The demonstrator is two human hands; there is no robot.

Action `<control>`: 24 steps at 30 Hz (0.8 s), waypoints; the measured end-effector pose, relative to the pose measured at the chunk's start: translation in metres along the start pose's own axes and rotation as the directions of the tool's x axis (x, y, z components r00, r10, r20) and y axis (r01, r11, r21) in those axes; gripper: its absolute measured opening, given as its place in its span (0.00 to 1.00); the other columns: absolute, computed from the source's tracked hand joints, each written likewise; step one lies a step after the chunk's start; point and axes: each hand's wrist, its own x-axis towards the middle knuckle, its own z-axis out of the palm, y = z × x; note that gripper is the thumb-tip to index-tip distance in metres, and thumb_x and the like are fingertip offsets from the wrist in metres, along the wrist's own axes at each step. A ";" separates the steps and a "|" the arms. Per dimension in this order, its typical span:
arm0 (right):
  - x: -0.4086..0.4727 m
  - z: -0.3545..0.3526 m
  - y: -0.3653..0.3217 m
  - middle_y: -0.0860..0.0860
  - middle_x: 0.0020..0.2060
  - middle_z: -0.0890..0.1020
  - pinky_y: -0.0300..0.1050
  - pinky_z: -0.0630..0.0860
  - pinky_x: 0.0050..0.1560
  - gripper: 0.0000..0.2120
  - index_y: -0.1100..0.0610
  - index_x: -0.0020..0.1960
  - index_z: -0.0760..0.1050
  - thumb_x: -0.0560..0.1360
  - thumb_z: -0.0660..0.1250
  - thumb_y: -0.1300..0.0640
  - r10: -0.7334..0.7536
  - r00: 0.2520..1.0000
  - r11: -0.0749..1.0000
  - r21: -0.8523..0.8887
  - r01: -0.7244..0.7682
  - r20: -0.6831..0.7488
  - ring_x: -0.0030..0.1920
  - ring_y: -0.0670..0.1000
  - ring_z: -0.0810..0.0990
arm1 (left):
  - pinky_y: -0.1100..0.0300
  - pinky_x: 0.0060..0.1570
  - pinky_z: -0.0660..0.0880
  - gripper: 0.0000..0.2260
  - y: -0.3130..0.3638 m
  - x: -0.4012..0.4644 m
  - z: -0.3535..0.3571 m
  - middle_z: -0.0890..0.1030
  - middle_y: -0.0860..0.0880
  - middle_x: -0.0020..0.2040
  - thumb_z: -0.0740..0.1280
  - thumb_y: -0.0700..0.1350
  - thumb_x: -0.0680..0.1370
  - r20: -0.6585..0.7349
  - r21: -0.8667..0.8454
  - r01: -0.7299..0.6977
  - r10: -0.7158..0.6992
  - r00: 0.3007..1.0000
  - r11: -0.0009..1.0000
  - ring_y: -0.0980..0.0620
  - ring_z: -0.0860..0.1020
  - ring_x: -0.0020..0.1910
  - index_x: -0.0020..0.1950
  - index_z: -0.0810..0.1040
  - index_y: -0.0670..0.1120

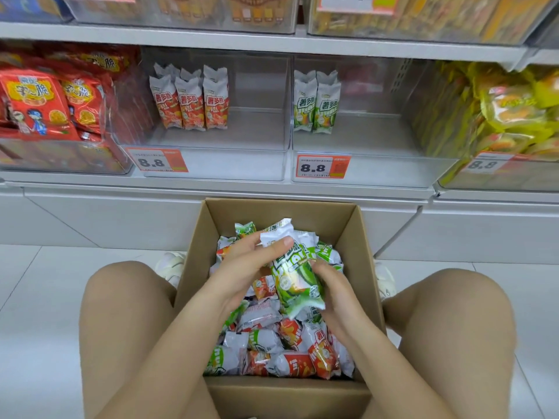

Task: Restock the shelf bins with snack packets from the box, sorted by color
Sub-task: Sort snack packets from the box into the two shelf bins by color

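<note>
We see both hands over the open cardboard box point(361, 237), holding green snack packets point(298, 282) together: the left hand point(242, 267) curls round their top with its thumb pressed on the crimped end, and the right hand point(332, 293) cups the lower part from beneath. How many packets sit in that grip we cannot tell; the hands cover part of them. Below lie mixed red and green packets, largely hidden by the forearms. On the shelf, the clear red-packet bin point(257, 140) and green-packet bin point(378, 146) each hold a few upright packets, with back rows obscured.
</note>
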 end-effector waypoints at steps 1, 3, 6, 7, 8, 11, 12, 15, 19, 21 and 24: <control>-0.002 0.001 -0.002 0.58 0.47 0.83 0.48 0.78 0.47 0.11 0.63 0.52 0.79 0.74 0.65 0.57 -0.009 1.000 1.000 -0.009 0.009 0.003 0.47 0.54 0.83 | 0.50 0.61 0.73 0.24 0.001 0.000 0.006 0.84 0.43 0.54 0.76 0.54 0.68 -0.034 -0.045 -0.014 0.012 0.999 0.999 0.46 0.81 0.55 0.58 0.80 0.42; -0.003 0.004 -0.002 0.58 0.51 0.83 0.48 0.78 0.50 0.12 0.64 0.57 0.78 0.78 0.63 0.58 -0.020 1.000 1.000 -0.007 0.020 -0.010 0.51 0.55 0.83 | 0.50 0.58 0.76 0.21 0.002 -0.002 0.017 0.83 0.40 0.53 0.73 0.51 0.72 -0.125 -0.176 -0.030 0.007 0.992 0.984 0.42 0.81 0.54 0.58 0.80 0.39; -0.003 0.009 0.000 0.57 0.61 0.80 0.56 0.72 0.64 0.27 0.62 0.67 0.72 0.73 0.70 0.49 -0.049 0.992 0.999 -0.019 0.047 -0.117 0.62 0.56 0.78 | 0.50 0.55 0.78 0.17 0.002 -0.004 0.030 0.84 0.40 0.51 0.67 0.52 0.77 -0.200 -0.286 -0.040 -0.019 0.980 0.957 0.43 0.83 0.52 0.57 0.81 0.40; -0.003 0.010 0.001 0.56 0.63 0.78 0.57 0.70 0.67 0.33 0.59 0.69 0.71 0.70 0.73 0.44 -0.074 0.986 0.996 -0.062 0.066 -0.148 0.64 0.54 0.76 | 0.49 0.57 0.77 0.18 0.000 -0.004 0.033 0.84 0.43 0.51 0.66 0.55 0.77 -0.208 -0.284 -0.024 -0.037 0.977 0.958 0.45 0.83 0.53 0.58 0.81 0.43; -0.003 0.011 0.000 0.53 0.66 0.76 0.56 0.69 0.68 0.36 0.56 0.70 0.70 0.67 0.74 0.41 -0.093 0.984 0.992 -0.096 0.079 -0.154 0.66 0.52 0.75 | 0.49 0.59 0.76 0.18 -0.001 -0.003 0.036 0.84 0.46 0.53 0.64 0.58 0.77 -0.208 -0.278 -0.008 -0.052 0.977 0.961 0.47 0.82 0.54 0.59 0.81 0.47; -0.005 0.014 -0.010 0.39 0.58 0.77 0.38 0.71 0.61 0.14 0.45 0.62 0.72 0.77 0.66 0.46 -0.146 0.984 0.963 -0.244 0.118 -0.099 0.58 0.38 0.75 | 0.51 0.64 0.72 0.21 0.001 -0.002 0.041 0.82 0.55 0.59 0.66 0.64 0.74 -0.193 -0.259 -0.008 -0.043 0.980 0.966 0.55 0.79 0.59 0.62 0.78 0.55; -0.006 0.013 -0.015 0.35 0.54 0.76 0.33 0.69 0.58 0.12 0.43 0.60 0.70 0.78 0.63 0.45 -0.143 0.988 0.952 -0.282 0.121 -0.057 0.54 0.34 0.73 | 0.56 0.64 0.72 0.19 0.002 -0.001 0.041 0.81 0.58 0.58 0.66 0.64 0.74 -0.190 -0.240 -0.027 -0.020 0.982 0.970 0.60 0.78 0.59 0.61 0.78 0.57; -0.005 0.015 -0.037 0.38 0.61 0.77 0.44 0.68 0.67 0.31 0.45 0.65 0.72 0.68 0.67 0.30 -0.123 0.992 0.912 -0.392 0.122 0.023 0.60 0.39 0.75 | 0.77 0.44 0.71 0.04 0.015 0.003 0.047 0.80 0.69 0.44 0.62 0.55 0.79 -0.175 -0.131 -0.111 0.088 0.981 0.985 0.77 0.75 0.44 0.49 0.76 0.62; 0.008 0.016 -0.072 0.46 0.56 0.83 0.54 0.73 0.65 0.34 0.44 0.63 0.73 0.61 0.73 0.35 -0.205 0.974 0.872 -0.435 0.225 0.094 0.58 0.48 0.81 | 0.67 0.52 0.75 0.10 0.039 0.013 0.061 0.84 0.62 0.50 0.63 0.53 0.78 -0.139 -0.106 -0.218 0.203 0.969 0.970 0.64 0.80 0.53 0.56 0.80 0.57; 0.018 0.015 -0.091 0.48 0.56 0.83 0.56 0.73 0.64 0.33 0.46 0.64 0.72 0.61 0.75 0.39 -0.238 0.963 0.880 -0.391 0.269 0.125 0.58 0.50 0.81 | 0.54 0.61 0.74 0.16 0.055 0.024 0.068 0.83 0.54 0.55 0.64 0.55 0.75 -0.125 -0.149 -0.244 0.227 0.966 0.958 0.55 0.80 0.58 0.61 0.80 0.53; 0.035 0.011 -0.124 0.50 0.55 0.83 0.52 0.75 0.61 0.35 0.49 0.67 0.70 0.64 0.77 0.43 -0.258 0.952 0.884 -0.358 0.301 0.163 0.56 0.50 0.82 | 0.52 0.62 0.74 0.18 0.079 0.047 0.079 0.84 0.53 0.55 0.66 0.55 0.74 -0.124 -0.180 -0.290 0.270 0.955 0.940 0.54 0.80 0.58 0.61 0.80 0.52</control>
